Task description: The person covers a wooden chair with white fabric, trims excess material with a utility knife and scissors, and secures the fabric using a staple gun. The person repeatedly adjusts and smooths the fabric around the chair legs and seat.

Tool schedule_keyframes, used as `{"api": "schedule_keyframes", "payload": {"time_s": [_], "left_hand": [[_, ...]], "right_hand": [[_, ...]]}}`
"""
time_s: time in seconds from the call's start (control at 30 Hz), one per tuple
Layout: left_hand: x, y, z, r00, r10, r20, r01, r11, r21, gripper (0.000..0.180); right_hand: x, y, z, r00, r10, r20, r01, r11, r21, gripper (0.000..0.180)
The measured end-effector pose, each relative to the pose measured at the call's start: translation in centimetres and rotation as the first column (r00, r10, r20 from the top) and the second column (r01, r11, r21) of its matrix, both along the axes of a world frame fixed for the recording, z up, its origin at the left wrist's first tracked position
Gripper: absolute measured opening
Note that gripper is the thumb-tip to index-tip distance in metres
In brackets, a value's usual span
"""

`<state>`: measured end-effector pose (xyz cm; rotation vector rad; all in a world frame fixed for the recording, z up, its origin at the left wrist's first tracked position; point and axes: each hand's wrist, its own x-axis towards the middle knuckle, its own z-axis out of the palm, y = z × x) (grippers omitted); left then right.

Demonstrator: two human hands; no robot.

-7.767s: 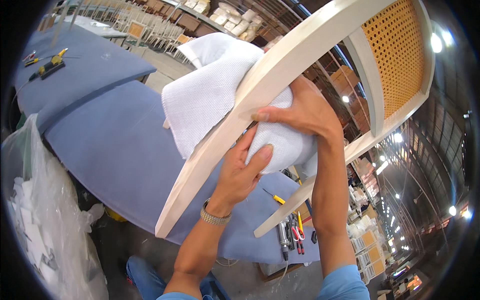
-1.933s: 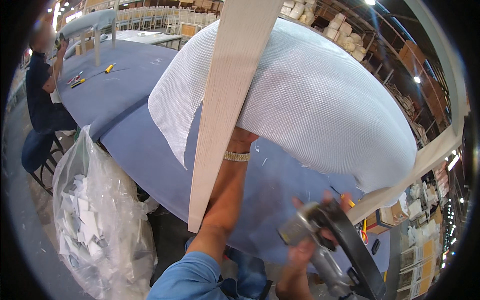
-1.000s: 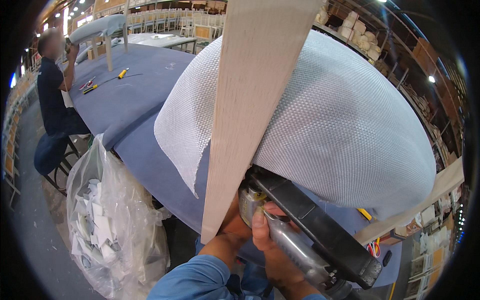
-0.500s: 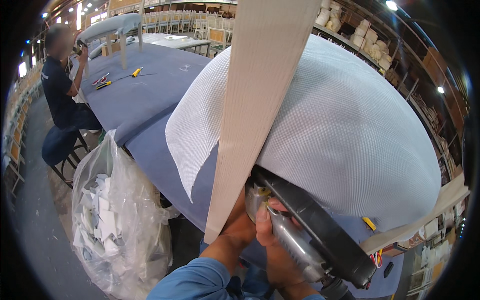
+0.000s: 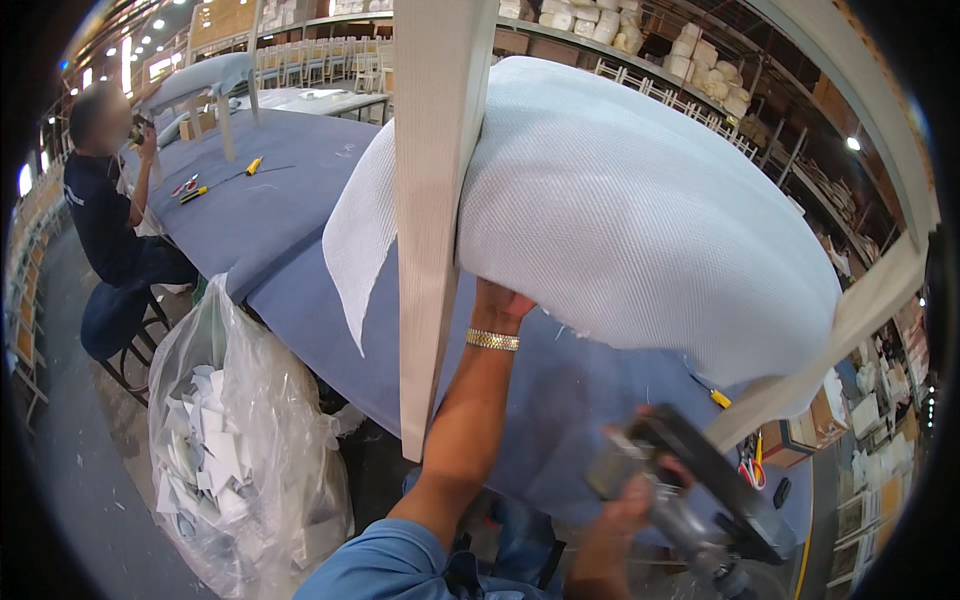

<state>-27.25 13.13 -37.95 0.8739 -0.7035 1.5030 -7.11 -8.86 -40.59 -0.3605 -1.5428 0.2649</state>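
Observation:
A chair seat covered in pale blue-grey woven fabric (image 5: 640, 200) sits in a whitish wooden chair frame (image 5: 425, 220). My left hand (image 5: 507, 303), with a gold watch band on the wrist, reaches up under the near edge of the fabric. Its fingers are mostly hidden behind that edge. Low on the right, my right hand (image 5: 628, 505) is closed round a metal and black staple gun (image 5: 715, 485), smeared by motion and apart from the seat. A loose fabric flap (image 5: 355, 240) hangs left of the upright post.
A blue-covered table (image 5: 290, 170) extends beneath and behind the chair. On the left stands a clear plastic bag (image 5: 230, 440) of white scraps; beyond it a co-worker (image 5: 110, 190) sits by another chair. Red-handled scissors (image 5: 750, 470) and a yellow-handled tool (image 5: 719, 398) lie at right.
The staple gun in my right hand has moved from the fabric's underside down and to the right. My left hand now shows under the fabric edge. The chair sits slightly further left in view.

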Motion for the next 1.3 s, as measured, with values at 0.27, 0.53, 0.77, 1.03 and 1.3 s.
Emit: {"api": "schedule_keyframes", "payload": {"time_s": [0.27,0.53,0.77,1.03,1.3], "left_hand": [[1.5,-9.1,1.9,0.993,0.019,0.113,0.015,0.956,-0.294,0.048],[2.9,-21.8,0.5,0.437,0.606,-0.665,-0.865,0.487,-0.125,0.032],[-2.5,-21.4,1.0,-0.279,0.756,-0.592,-0.942,-0.336,0.015,0.039],[-5.8,-17.3,-2.0,0.204,0.578,-0.79,-0.948,0.317,-0.013,0.074],[-5.1,-17.5,-2.3,0.199,0.498,-0.844,-0.936,0.353,-0.012,0.076]], "right_hand": [[13.2,-6.8,1.1,0.57,-0.387,-0.725,0.296,0.92,-0.258,0.052],[25.4,-5.8,-8.8,0.168,-0.527,-0.833,0.14,0.849,-0.509,0.053],[29.3,1.0,-13.2,0.057,-0.632,-0.773,-0.025,0.773,-0.634,0.056],[26.4,-2.0,-11.8,0.845,-0.535,0.016,0.243,0.356,-0.902,0.035],[13.8,0.5,-3.6,0.668,-0.743,0.047,0.671,0.575,-0.468,0.057]]}}
